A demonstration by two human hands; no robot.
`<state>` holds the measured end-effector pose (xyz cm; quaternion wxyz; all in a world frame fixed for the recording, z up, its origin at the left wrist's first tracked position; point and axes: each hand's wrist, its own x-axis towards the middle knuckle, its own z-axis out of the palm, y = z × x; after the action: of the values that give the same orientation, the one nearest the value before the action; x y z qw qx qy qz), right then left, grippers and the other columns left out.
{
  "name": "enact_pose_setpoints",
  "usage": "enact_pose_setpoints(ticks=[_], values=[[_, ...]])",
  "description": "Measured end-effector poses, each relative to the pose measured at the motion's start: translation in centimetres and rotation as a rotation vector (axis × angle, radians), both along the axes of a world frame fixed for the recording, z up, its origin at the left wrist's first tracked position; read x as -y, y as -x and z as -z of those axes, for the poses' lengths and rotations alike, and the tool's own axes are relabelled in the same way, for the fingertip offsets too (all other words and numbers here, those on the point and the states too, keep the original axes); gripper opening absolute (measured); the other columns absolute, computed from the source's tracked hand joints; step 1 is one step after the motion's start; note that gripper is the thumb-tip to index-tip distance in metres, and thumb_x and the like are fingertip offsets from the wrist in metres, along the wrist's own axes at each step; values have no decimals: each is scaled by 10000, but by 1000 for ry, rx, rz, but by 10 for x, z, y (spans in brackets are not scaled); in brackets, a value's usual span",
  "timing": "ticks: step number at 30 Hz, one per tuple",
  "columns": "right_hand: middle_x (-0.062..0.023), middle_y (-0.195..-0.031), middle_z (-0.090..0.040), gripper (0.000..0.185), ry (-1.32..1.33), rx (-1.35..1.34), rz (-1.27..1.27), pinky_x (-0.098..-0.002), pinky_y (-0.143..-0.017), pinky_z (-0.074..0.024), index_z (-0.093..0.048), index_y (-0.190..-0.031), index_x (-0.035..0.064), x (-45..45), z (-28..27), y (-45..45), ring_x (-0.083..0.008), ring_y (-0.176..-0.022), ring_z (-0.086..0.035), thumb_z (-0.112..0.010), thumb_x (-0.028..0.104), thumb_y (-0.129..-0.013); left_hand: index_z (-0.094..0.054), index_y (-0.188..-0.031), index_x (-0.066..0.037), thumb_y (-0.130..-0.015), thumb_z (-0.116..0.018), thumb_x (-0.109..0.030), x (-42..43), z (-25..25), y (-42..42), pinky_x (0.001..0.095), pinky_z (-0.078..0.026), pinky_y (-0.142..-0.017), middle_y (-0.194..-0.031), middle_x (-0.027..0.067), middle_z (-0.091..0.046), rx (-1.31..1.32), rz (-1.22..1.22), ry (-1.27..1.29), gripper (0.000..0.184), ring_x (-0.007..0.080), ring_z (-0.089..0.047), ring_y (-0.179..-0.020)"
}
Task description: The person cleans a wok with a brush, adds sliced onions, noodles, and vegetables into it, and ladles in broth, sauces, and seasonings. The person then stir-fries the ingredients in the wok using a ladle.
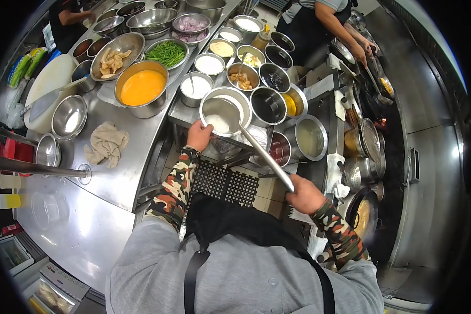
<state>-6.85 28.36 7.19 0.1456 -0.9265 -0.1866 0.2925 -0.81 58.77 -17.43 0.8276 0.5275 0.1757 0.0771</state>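
Observation:
My right hand (304, 194) is wrapped round the end of a long steel ladle (267, 157). The ladle's head lies inside a round metal bowl (248, 116) that has something white in it, powder or liquid I cannot tell. At that bowl's near left rim, my left hand (199, 136) grips the edge with the thumb on top. Close around are a pot of white stuff with a spoon (192, 87), a bowl of brown chunks (243, 80) and a pot of dark liquid (268, 105).
Left on the steel counter (120, 183) stand a pot of orange liquid (142, 87), a bowl of green vegetables (166, 53) and a crumpled cloth (108, 143). A cleaver (43, 107) lies on a white cutting board (49, 81). A co-worker's hands (365, 51) work at the stove, right.

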Motion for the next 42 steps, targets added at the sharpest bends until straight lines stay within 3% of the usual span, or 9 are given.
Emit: enact_pose_setpoints(ticks=[2,4,8,15,24,31,34,35,42], values=[[-290,-830,-615,257,29,7,35,-492,-744,-487,-523,-972,-24,-3,-3,-1,-451,-853,-614,-584,97,-754,-558,-1007,53,-886,-570,-77,-3,5,-1,288,-568,-599,-835,78,-621,-14,12,-29,178,151,-639,-684],[-293,-830,-617,248,-23,208,44,-508,-741,-486,-515,-961,-23,-6,13,2,-454,-841,-615,-586,99,-757,-543,-1008,39,-900,-555,-84,0,2,0,301,-577,-626,-864,81,-619,-29,28,-54,164,154,-638,-703],[-317,-824,-614,251,-24,177,41,-526,-755,-485,-474,-980,-29,-11,51,6,-479,-823,-606,-559,77,-769,-567,-998,54,-877,-571,-72,0,4,1,289,-569,-594,-840,81,-618,-36,21,-32,175,151,-633,-676],[-338,-846,-600,263,-16,17,92,-514,-775,-478,-470,-967,-40,-17,44,30,-496,-856,-593,-573,84,-759,-586,-1001,65,-862,-591,-68,5,-3,4,289,-566,-560,-815,67,-606,-30,-23,-5,192,147,-629,-666],[-325,-861,-612,245,29,192,91,-518,-788,-479,-468,-967,-47,-14,44,8,-481,-860,-600,-557,86,-782,-591,-988,56,-858,-592,-64,5,-2,3,282,-569,-572,-802,41,-585,-52,-44,-8,177,121,-596,-657],[-326,-894,-610,266,-62,42,144,-483,-803,-478,-492,-945,-61,-15,51,9,-465,-898,-603,-590,106,-762,-594,-978,50,-857,-602,-78,5,-5,4,281,-569,-584,-787,33,-581,-67,-19,-39,177,116,-589,-649],[-326,-898,-611,262,-16,-115,257,-477,-788,-482,-498,-938,-61,-19,35,5,-460,-898,-606,-591,110,-762,-551,-955,39,-897,-583,-84,4,-2,3,273,-560,-604,-844,88,-631,-52,20,-53,140,166,-650,-688],[-326,-890,-613,261,-32,55,108,-484,-774,-488,-484,-959,-57,-9,48,7,-464,-879,-609,-574,92,-766,-551,-959,40,-900,-583,-88,5,-2,3,274,-561,-602,-841,89,-632,-60,19,-48,144,169,-653,-691],[-315,-815,-620,238,109,155,25,-524,-770,-490,-453,-977,-33,3,36,22,-481,-823,-615,-537,61,-775,-576,-989,58,-891,-594,-87,15,-9,4,278,-549,-546,-841,91,-630,-104,-42,24,176,183,-661,-694]])
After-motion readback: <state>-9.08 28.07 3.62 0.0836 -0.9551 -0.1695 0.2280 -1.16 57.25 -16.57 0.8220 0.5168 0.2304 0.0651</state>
